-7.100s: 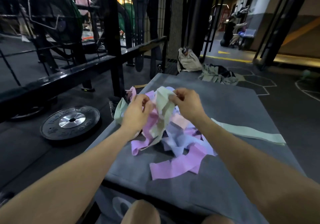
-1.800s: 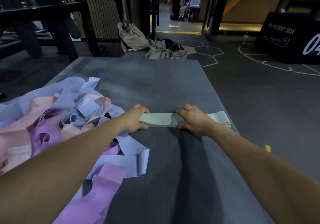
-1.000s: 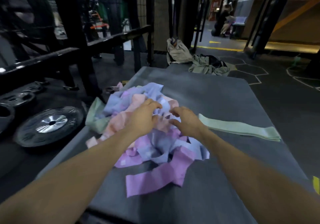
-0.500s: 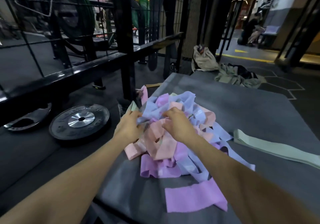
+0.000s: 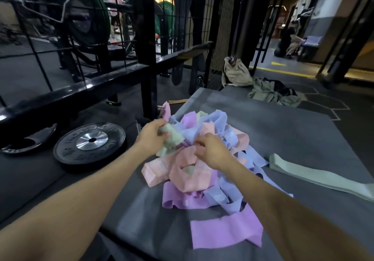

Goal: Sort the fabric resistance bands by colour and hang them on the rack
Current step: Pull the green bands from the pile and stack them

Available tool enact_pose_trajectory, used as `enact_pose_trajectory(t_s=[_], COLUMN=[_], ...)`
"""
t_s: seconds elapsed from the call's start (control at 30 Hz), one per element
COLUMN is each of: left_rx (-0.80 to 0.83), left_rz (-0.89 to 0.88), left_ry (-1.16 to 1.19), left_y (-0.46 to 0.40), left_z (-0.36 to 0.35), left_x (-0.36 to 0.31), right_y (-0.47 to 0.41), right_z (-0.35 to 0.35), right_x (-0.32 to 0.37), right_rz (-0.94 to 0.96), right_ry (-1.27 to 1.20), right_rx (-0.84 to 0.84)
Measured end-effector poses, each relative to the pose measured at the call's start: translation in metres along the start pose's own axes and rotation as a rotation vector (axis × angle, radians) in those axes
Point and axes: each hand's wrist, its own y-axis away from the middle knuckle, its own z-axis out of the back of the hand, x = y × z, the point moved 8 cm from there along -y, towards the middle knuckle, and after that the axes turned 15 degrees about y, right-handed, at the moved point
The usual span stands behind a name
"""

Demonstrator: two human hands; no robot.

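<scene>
Since half a second ago, the left hand (image 5: pixel 150 137) has closed its fingers around a pale green fabric resistance band (image 5: pixel 171 139) and drawn it up from the left edge of the tangled heap of pink, lilac and blue fabric bands (image 5: pixel 204 159), while the right hand (image 5: pixel 211 150) has slid toward the heap's middle. Right-hand fingers curl down and pinch a peach-pink fabric band (image 5: pixel 190 171) just beneath them. Well to the right of both hands, a flattened stack of pale green bands (image 5: pixel 315 176) lies on the grey padded surface (image 5: pixel 293 131), and a black weight plate with a silver hub (image 5: pixel 90 142) sits on the floor left of the left hand.
</scene>
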Motion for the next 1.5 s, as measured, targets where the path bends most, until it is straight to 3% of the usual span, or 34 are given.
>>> enact_pose_trajectory(t_s=[0.27, 0.57, 0.7, 0.8, 0.9, 1.03, 1.17, 1.37, 1.5], left_rx=[0.061, 0.219, 0.322, 0.321, 0.303, 0.231, 0.187, 0.133, 0.069], left_rz=[-0.167, -0.172, -0.117, 0.065, 0.27, 0.273, 0.142, 0.01, -0.042], left_ry=[0.225, 0.496, 0.55, 0.642, 0.917, 1.188, 1.104, 0.823, 0.741], left_y=[0.012, 0.049, 0.066, 0.077, 0.086, 0.089, 0.083, 0.081, 0.078], left_z=[0.006, -0.046, -0.078, -0.097, -0.116, -0.129, -0.13, -0.135, -0.132], left_x=[-0.117, -0.194, -0.207, -0.204, -0.203, -0.221, -0.238, -0.254, -0.259], right_y=[0.029, 0.078, 0.103, 0.12, 0.136, 0.156, 0.169, 0.169, 0.163], right_z=[0.077, 0.154, 0.169, 0.176, 0.182, 0.178, 0.177, 0.203, 0.21], right_x=[0.005, -0.028, -0.056, -0.071, -0.076, -0.087, -0.097, -0.103, -0.107], right_rz=[-0.033, -0.153, -0.274, -0.247, -0.138, -0.1, -0.118, -0.144, -0.191], right_ry=[-0.28, -1.156, -1.025, -1.047, -1.072, -1.052, -0.97, -0.758, -0.589], right_rx=[-0.171, -0.259, -0.332, -0.335, -0.258, -0.129, -0.096, -0.353, -0.434])
